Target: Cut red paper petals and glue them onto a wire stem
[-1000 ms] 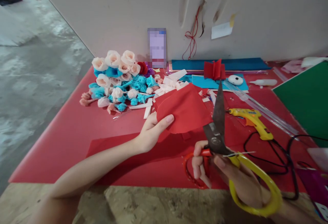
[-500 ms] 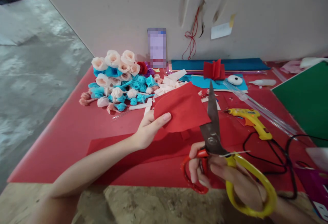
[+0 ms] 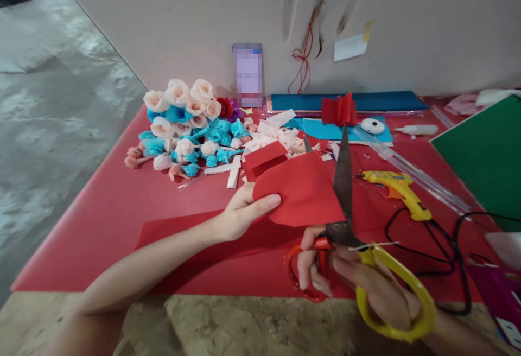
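Observation:
My left hand [image 3: 244, 212] pinches a piece of red crepe paper [image 3: 303, 193] with a rounded left side, thumb on top. In my right hand [image 3: 362, 274] is a large pair of scissors [image 3: 344, 182] with one red and one yellow handle. The blades are spread: one stands in front at the paper's right edge, while the tip of the other shows behind its top edge. A folded red strip [image 3: 266, 158] lies just behind the held piece. Beneath my left wrist, a larger red sheet [image 3: 175, 231] rests on the table.
Paper flowers [image 3: 183, 128] are heaped at the back left beside white scraps [image 3: 277, 128]. A phone [image 3: 247, 76] leans on the wall. To the right lie a yellow glue gun [image 3: 396, 185] with a black cord, clear sticks [image 3: 419, 174], a small bottle [image 3: 417, 129] and a green board [image 3: 484, 155].
My left hand has brought the paper right and slightly down, deeper between the blades, which have spread wider. The folded red strip behind it has come into view.

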The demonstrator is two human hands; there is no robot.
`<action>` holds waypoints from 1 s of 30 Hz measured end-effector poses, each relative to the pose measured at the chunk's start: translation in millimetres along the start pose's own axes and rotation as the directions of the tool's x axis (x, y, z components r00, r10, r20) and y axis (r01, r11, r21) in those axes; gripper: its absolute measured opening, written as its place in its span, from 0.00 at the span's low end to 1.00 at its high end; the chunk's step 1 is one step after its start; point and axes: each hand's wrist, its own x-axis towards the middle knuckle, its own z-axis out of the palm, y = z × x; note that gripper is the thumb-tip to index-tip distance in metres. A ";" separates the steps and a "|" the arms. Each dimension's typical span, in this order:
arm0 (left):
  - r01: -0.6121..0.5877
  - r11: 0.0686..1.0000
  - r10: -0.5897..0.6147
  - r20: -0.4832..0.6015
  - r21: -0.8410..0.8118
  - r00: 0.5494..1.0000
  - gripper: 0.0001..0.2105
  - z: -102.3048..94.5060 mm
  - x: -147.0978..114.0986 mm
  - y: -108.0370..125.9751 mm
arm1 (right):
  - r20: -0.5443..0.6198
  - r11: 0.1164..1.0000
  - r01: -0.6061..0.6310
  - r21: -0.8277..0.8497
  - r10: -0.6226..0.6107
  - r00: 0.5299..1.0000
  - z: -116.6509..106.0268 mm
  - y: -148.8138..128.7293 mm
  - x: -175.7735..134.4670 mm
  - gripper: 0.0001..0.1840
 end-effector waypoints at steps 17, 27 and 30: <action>0.030 0.999 -0.030 -0.002 -0.015 1.000 0.16 2.3 -2.6 -9.3 | -0.207 0.996 -0.080 -0.038 0.070 0.976 6.7 1.1 -10.4 0.16; 0.085 0.992 -0.084 0.016 -0.095 0.996 0.13 -0.7 -2.8 -15.8 | -0.249 0.997 -0.077 -0.009 0.073 0.966 5.5 -2.6 -11.4 0.18; 0.119 0.986 -0.116 0.027 -0.120 0.993 0.13 -1.6 -1.5 -19.3 | -0.303 0.999 -0.037 -0.028 0.027 0.953 4.5 -10.2 -12.9 0.19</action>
